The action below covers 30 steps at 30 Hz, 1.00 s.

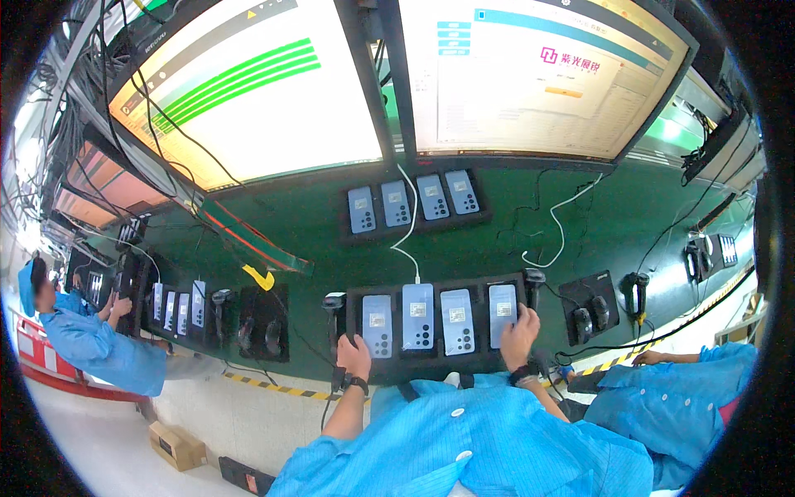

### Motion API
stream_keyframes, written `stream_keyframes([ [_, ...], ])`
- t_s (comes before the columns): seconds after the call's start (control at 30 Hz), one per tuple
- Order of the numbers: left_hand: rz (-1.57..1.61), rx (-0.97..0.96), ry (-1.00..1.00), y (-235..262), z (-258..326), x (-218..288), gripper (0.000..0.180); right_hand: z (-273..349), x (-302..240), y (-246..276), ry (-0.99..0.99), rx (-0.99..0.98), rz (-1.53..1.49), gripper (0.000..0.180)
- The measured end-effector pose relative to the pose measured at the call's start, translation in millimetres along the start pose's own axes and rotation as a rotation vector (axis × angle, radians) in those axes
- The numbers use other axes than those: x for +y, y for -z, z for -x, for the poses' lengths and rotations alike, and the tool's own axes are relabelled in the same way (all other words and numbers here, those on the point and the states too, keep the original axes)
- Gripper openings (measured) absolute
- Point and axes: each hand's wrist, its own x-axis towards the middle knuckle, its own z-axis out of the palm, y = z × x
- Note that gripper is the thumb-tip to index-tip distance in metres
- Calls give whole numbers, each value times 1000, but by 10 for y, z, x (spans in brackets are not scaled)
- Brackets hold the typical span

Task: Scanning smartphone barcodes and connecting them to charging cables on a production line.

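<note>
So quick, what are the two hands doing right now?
Left hand: resting on the black tray's left edge, holding nothing.
Right hand: on the rightmost phone; grip unclear.

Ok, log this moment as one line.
left hand on tray edge | right hand on rightmost phone | four phones in tray

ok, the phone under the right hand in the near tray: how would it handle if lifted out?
The phone is a thin flat slab, so probably rigid and unlikely to roll. Its glossy blue back suggests it may be slippery. It sits recessed in the black tray, so the right hand likely has to grip it by the edges.
</note>
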Motion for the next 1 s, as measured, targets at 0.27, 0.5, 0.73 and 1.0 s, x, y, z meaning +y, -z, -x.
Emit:
stream_keyframes([
  [0.27, -24, -24, -36, 41, -16, 33, 42, -881, -1359, -1252, 229, -454, -357, 58],
  [0.5, -97, -70, 37, 42, -27, 89, 43, -1187, -1520, -1621, -31, -957, -332, 39],
  [0.73, -93, 6, 0, 34, -27, 126, 41, -1063, -1636, -1156, 77, -949, -615, 31],
  [1.0, -77, -3, 14, -13, -61, 63, 41, -938, -1582, -1322, 33, -880, -525, 28],
])
